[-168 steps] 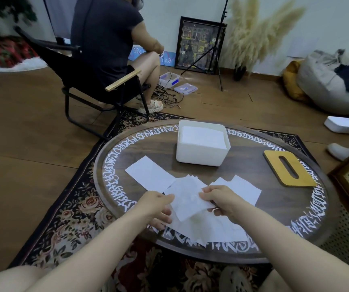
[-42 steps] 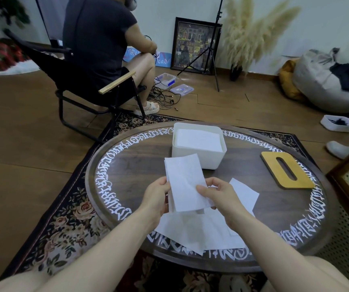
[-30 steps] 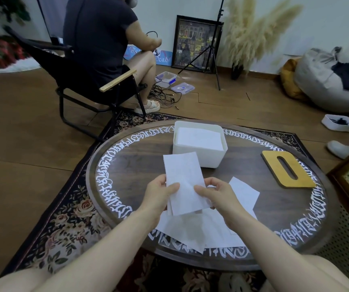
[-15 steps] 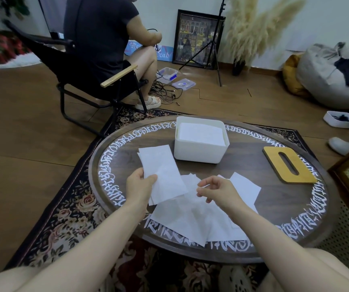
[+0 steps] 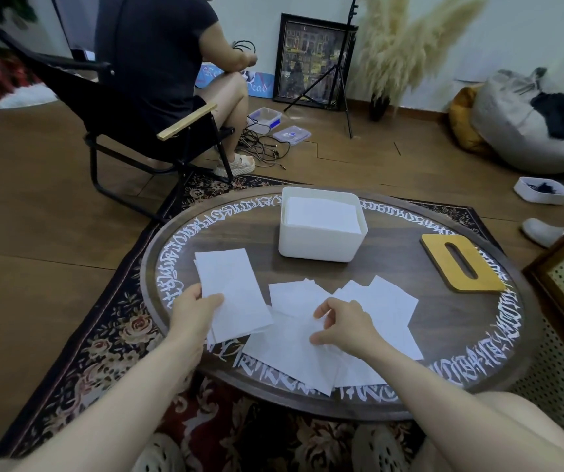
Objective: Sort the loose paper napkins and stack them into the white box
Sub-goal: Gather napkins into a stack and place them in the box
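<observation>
A white box (image 5: 318, 245) stands at the far middle of the round wooden table (image 5: 444, 335), with a flat stack of white napkins (image 5: 321, 214) inside. My left hand (image 5: 194, 310) pinches the near edge of a small stack of napkins (image 5: 231, 291) that lies flat on the table's left side. My right hand (image 5: 345, 327) rests curled on the loose pile of napkins (image 5: 311, 345) near the front edge, thumb and fingers pinching at a top sheet; whether the sheet is lifted I cannot tell.
A yellow wooden lid with a slot (image 5: 461, 262) lies at the table's right. A person sits in a black folding chair (image 5: 131, 131) beyond the table's left. A tripod (image 5: 342, 73), cables, plastic containers and a beanbag (image 5: 532, 124) are on the floor behind.
My left hand carried the gathered napkins from in front of me down to the table's left side. My right hand let go of them and dropped onto the loose pile.
</observation>
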